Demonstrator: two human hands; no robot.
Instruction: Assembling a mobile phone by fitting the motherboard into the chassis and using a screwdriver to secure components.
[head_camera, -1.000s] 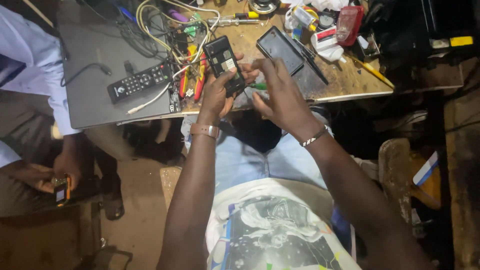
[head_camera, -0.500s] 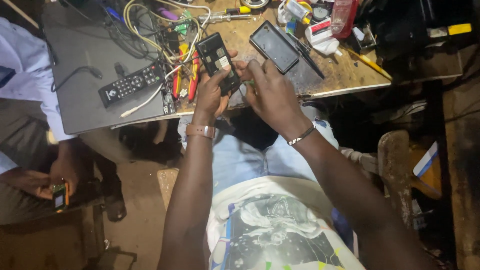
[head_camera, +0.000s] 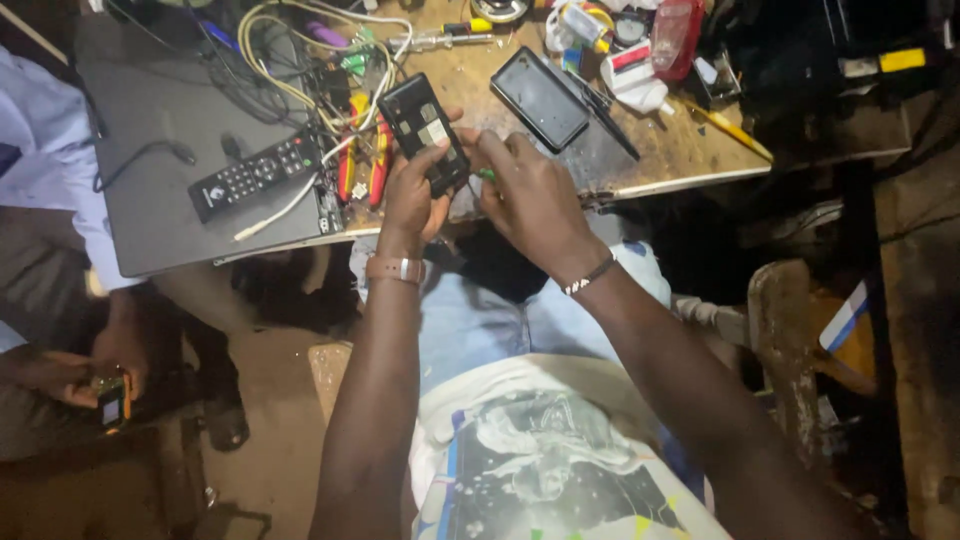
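Currently, an opened phone (head_camera: 424, 130), back cover off, is held in the left hand (head_camera: 412, 195) above the surface (head_camera: 690, 150) edge; a green-handled tool (head_camera: 486, 175) is pinched by the right hand (head_camera: 535, 200). Cover not yet refitted.

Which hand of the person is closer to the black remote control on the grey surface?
Left. The left hand holds an opened phone just right of the remote control; the right hand is farther right, beyond the phone.
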